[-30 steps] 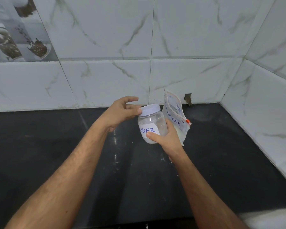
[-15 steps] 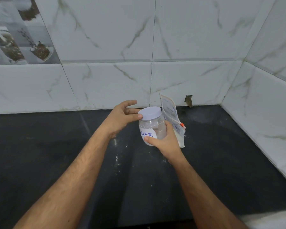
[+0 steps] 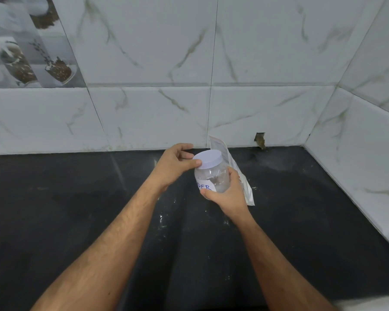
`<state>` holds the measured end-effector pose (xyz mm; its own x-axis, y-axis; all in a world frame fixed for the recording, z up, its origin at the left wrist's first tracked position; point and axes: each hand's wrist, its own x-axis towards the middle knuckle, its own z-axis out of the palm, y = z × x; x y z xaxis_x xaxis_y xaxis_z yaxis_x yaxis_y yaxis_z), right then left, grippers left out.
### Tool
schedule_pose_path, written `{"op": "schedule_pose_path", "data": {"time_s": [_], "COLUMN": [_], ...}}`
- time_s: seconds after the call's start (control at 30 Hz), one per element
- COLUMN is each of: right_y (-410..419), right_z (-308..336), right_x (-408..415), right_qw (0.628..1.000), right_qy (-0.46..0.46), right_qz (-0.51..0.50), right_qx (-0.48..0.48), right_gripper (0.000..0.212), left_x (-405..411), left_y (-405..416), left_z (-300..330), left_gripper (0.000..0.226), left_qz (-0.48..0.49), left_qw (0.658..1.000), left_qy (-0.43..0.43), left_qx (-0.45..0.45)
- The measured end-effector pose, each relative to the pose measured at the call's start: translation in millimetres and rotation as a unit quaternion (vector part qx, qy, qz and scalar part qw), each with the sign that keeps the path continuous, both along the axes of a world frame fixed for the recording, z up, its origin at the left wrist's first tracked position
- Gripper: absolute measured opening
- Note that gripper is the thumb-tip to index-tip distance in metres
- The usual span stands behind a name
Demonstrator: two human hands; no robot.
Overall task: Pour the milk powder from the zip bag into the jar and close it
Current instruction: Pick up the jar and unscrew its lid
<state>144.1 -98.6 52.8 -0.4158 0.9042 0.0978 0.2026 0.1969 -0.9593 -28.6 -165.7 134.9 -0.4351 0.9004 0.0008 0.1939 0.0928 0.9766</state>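
Note:
A clear plastic jar (image 3: 212, 177) with a handwritten white label is held above the black counter. My right hand (image 3: 228, 194) wraps around its body from the right and below. A pale lilac lid (image 3: 208, 159) sits on top of the jar, and my left hand (image 3: 174, 164) pinches the lid's left rim with thumb and fingers. Behind the jar the zip bag (image 3: 234, 169) with white powder stands tilted against my right hand; its lower part is hidden by the hand.
The black counter (image 3: 301, 221) carries scattered white powder specks near the middle. White marbled tile walls (image 3: 144, 113) close the back and the right side, meeting in a corner at the right. A small hole (image 3: 259, 140) shows in the back wall.
The jar and both hands have shifted slightly away from me toward the back wall. My left fingers have closed more tightly on the lid's rim.

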Motion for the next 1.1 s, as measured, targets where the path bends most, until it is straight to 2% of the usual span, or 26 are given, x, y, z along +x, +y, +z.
{"op": "schedule_pose_path", "data": {"time_s": [0.07,0.17,0.33,0.43,0.6,0.7,0.8,0.87,0.93,1.1], "right_y": [1.7,2.1,4.7,9.8,15.5,15.3,13.5,15.3,18.4,20.1], "right_z": [-2.0,-3.5,-0.9,1.7,3.0,2.6,1.1,-2.3,-3.7,-1.1], "right_x": [-2.3,-5.3,-5.4,-2.9,-3.9,-3.9,-4.0,-5.7,-6.2,-7.2], "right_qw": [1.0,1.0,1.0,1.0,0.999,1.0,0.999,0.999,0.999,0.996], "right_qy": [-0.005,-0.011,-0.006,0.002,0.009,0.0,-0.02,-0.026,-0.026,-0.049], "right_qz": [0.007,0.019,0.009,-0.007,-0.019,-0.006,0.013,0.017,0.021,0.028], "right_qx": [0.002,0.008,0.013,0.025,0.028,0.028,0.034,0.03,0.037,0.067], "right_gripper": [0.096,0.098,0.09,0.09,0.093,0.087,0.088,0.097,0.096,0.1], "left_x": [-1.4,1.6,5.0,-2.5,-13.6,-8.5,2.4,8.0,10.5,7.4], "left_y": [2.6,7.1,9.7,7.4,10.2,17.1,24.6,27.6,28.5,30.4], "left_z": [0.0,0.9,-1.8,-2.7,-1.6,5.6,11.9,13.4,14.7,19.6], "left_gripper": [0.058,0.072,0.078,0.087,0.085,0.09,0.091,0.084,0.079,0.084], "left_qz": [0.007,-0.033,-0.08,-0.074,-0.012,-0.05,-0.094,-0.104,-0.105,-0.128], "left_qw": [1.0,0.999,0.997,0.997,0.999,0.997,0.992,0.988,0.982,0.965], "left_qy": [0.007,0.012,0.018,0.031,0.042,0.052,0.078,0.115,0.157,0.224], "left_qx": [0.003,0.001,-0.001,-0.001,0.017,0.009,-0.006,-0.013,-0.018,-0.053]}}
